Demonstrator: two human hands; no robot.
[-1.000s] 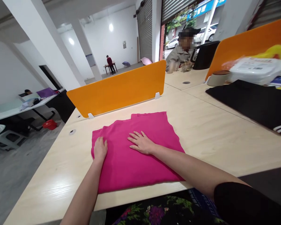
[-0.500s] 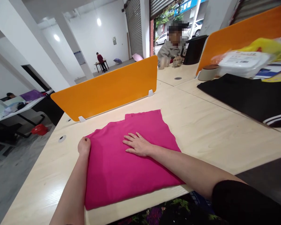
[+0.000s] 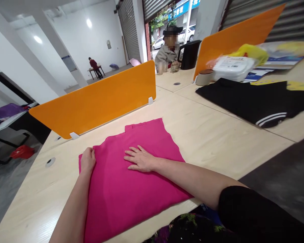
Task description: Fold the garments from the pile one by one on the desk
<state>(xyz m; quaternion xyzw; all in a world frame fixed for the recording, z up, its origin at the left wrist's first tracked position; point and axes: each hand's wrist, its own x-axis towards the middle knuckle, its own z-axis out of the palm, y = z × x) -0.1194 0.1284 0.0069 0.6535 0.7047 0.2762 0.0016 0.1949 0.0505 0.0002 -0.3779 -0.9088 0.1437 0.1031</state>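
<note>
A folded magenta-pink cloth (image 3: 131,189) lies on the light wooden table, its lower edge near my body. My left hand (image 3: 88,160) is closed on the cloth at its upper left, fingers curled in. A small strip of the pink fabric shows to the left of that hand. Flat on the middle of the cloth rests my right hand (image 3: 140,159), with its fingers spread. The fabric has a stepped top edge and a wavy right edge. What lies under the folded layers is hidden.
An orange divider (image 3: 98,98) stands behind the cloth. To the right lie a black garment (image 3: 238,98) with white stripes, a tape roll (image 3: 204,78) and white plastic boxes (image 3: 230,67). A person in a cap (image 3: 168,50) sits across the table.
The view has turned right, so everything sits further left. A strip of pink fabric now shows left of my left hand. My right hand stays flat on the cloth.
</note>
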